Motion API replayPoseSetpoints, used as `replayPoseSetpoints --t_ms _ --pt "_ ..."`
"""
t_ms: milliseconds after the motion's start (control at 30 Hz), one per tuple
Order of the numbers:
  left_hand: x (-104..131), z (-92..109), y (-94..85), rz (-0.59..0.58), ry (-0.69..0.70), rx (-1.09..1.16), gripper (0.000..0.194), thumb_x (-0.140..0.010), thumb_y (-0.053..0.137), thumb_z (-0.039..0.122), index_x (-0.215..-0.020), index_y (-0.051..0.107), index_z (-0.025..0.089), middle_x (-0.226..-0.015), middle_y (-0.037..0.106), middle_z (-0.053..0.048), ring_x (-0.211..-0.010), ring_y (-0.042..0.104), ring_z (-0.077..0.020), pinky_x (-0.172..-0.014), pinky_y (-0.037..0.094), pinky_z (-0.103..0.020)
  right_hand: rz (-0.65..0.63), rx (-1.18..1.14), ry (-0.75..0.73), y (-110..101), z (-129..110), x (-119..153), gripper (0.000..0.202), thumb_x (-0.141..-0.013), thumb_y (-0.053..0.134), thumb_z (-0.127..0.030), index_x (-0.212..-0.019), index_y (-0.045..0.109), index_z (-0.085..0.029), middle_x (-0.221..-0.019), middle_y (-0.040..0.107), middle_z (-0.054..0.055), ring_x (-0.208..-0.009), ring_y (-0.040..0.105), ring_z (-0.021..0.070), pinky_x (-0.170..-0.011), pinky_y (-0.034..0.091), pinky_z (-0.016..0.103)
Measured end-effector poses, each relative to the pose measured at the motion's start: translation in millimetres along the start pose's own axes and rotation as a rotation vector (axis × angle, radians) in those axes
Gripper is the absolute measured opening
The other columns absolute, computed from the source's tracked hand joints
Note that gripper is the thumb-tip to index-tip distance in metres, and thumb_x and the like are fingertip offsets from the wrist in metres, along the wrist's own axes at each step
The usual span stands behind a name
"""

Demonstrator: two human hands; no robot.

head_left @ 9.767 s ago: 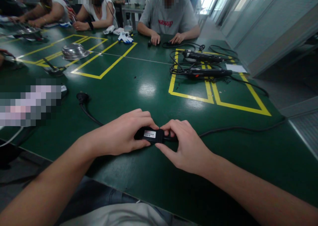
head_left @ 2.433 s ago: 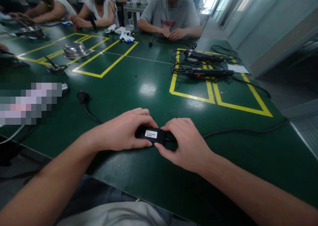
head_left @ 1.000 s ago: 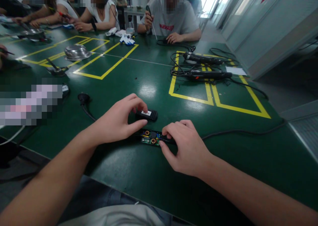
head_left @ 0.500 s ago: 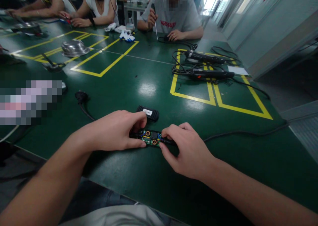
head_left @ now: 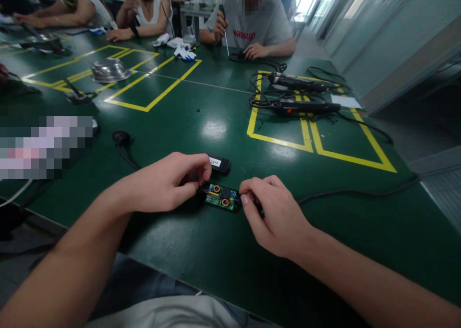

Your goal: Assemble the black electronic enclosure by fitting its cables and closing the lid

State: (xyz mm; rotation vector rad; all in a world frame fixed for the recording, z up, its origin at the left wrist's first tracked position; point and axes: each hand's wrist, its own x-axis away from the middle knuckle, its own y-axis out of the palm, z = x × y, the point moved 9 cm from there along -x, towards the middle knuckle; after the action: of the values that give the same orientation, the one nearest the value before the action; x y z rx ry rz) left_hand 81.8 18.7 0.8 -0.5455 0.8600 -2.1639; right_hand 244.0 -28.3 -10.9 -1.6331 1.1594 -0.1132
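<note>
A green circuit board (head_left: 220, 198) with copper coils and coloured wires lies in a narrow black housing on the table. At its left end, my left hand (head_left: 173, 181) has thumb and forefinger curled in a pinch around the black cable, mostly hidden by the fingers. My right hand (head_left: 275, 215) pinches the other black cable where it meets the board's right end. Just behind the board rests a ribbed black cover (head_left: 224, 165) with a white label, partly behind my left fingers.
A black plug (head_left: 121, 137) lies left of my hands. Two corded black electric screwdrivers (head_left: 306, 108) occupy the taped area at right. Farther back are a metal bowl (head_left: 111, 70) and white-blue gloves (head_left: 185, 53). A person opposite holds a long screwdriver (head_left: 226, 35).
My left hand has slid left and up off the housing's edges, uncovering more of the board. My right hand has shifted slightly right, to the cable end.
</note>
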Motion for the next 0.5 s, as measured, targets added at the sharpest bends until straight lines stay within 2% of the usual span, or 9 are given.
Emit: replayPoseSetpoints --t_ms 167,367,500 --pt "-0.6 -2.3 2.0 -0.030 -0.004 -0.033 0.004 -0.087 0.057 0.025 -0.086 0.059 0.022 -0.070 0.058 0.004 -0.062 0.053 -0.0148 -0.062 0.038 -0.027 -0.003 0.025 -0.007 2.8 1.4 1.6 0.016 -0.106 0.046 -0.013 -0.100 0.058 -0.023 -0.080 0.068 -0.001 -0.063 0.055 0.0171 -0.077 0.042 0.037" --pt "-1.3 -10.9 6.2 -0.065 -0.027 -0.051 0.007 -0.089 0.059 0.026 -0.086 0.064 0.022 -0.072 0.065 0.003 -0.063 0.058 -0.0150 -0.063 0.041 -0.027 -0.023 0.038 0.024 8.9 4.4 1.6 0.013 -0.103 0.051 -0.013 -0.099 0.058 -0.023 -0.078 0.068 -0.001 -0.064 0.056 0.0178 -0.077 0.039 0.038" --pt "0.0 -12.0 5.8 -0.056 -0.016 -0.067 0.009 -0.091 0.059 0.026 -0.085 0.065 0.021 -0.076 0.068 0.001 -0.067 0.061 -0.0158 -0.065 0.043 -0.027 -0.025 0.061 0.061 8.1 4.4 0.3 0.013 -0.100 0.052 -0.012 -0.097 0.059 -0.023 -0.080 0.067 0.001 -0.076 0.060 0.0220 -0.077 0.036 0.039"
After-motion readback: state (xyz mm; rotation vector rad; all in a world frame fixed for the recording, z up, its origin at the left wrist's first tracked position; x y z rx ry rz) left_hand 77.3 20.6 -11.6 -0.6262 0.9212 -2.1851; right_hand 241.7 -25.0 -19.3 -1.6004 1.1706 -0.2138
